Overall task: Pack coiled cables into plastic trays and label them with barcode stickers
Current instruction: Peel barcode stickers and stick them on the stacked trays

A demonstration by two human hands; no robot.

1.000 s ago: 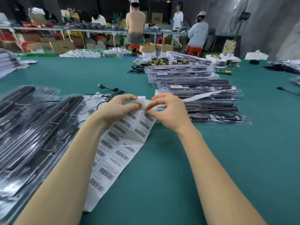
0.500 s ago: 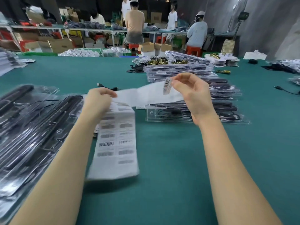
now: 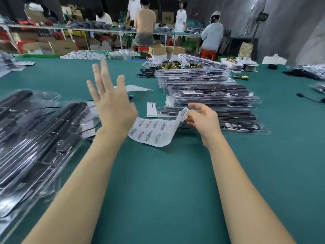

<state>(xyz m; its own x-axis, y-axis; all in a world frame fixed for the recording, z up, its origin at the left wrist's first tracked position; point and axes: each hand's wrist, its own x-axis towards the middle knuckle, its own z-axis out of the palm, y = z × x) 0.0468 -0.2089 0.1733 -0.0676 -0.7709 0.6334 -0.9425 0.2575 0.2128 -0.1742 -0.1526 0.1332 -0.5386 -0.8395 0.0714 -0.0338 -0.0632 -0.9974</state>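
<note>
Half a second ago the left hand [image 3: 112, 110] pinched the top of the barcode sheet [image 3: 154, 131]; it has since let go and risen, and the sheet has dropped onto the green table [image 3: 158, 191]. One sheet shows, lying between the two hands with two rows of printed barcodes facing up and its far right corner curling upward. One small barcode sticker [image 3: 183, 113] is pinched between thumb and fingertips of the right hand [image 3: 204, 120], right at that curled corner (whether it touches the sheet is hard to tell). The right hand's other fingers curl loosely, palm turned left, held low just in front of the stack of packed trays [image 3: 211, 95].

Two hands are in view. The left one is raised, fingers straight and spread, its back to the camera, holding nothing, somewhat blurred.

Two groups of clear plastic trays show: the packed stack on the right, several layers high with dark cables inside, and a spread of overlapping trays [image 3: 35, 138] on the left; individual trays cannot be counted. One strip of blank backing paper [image 3: 135, 88] lies beyond the left hand.
</note>
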